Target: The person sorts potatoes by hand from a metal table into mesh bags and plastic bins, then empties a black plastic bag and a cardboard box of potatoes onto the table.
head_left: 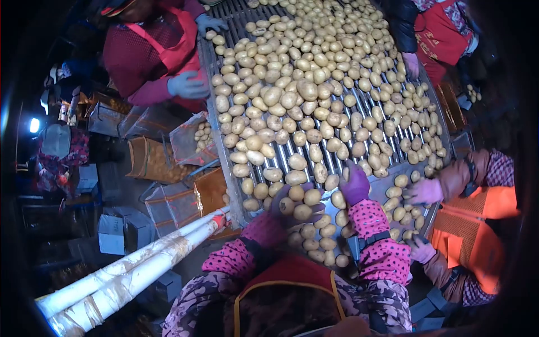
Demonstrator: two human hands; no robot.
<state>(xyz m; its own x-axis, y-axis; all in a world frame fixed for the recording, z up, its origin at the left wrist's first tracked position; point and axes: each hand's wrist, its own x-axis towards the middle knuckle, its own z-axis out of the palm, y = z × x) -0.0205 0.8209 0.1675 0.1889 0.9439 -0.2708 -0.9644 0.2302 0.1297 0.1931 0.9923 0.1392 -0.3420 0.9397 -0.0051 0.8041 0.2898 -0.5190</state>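
Observation:
My left hand point(277, 205), in a dark purple glove, is cupped around several potatoes point(302, 212) at the near end of the roller conveyor point(303, 151). Parts of its fingers show around and beneath them. To the right, my right hand point(356, 184), in a brighter purple glove, is low over the rollers beside a potato point(332, 182). Its visible fingers are slightly apart with nothing seen between them; the palm is hidden. More potatoes point(327, 244) lie in the chute between my forearms. Pink dotted sleeves cover both wrists.
Across the conveyor's left edge stands a person in a red apron point(174, 48). Someone in an orange vest point(474, 236) works at right, with pink-gloved hands near potatoes. Another red apron point(441, 39) is at far right. White pipes point(140, 264), mesh bags point(154, 160) and boxes point(112, 233) lie left.

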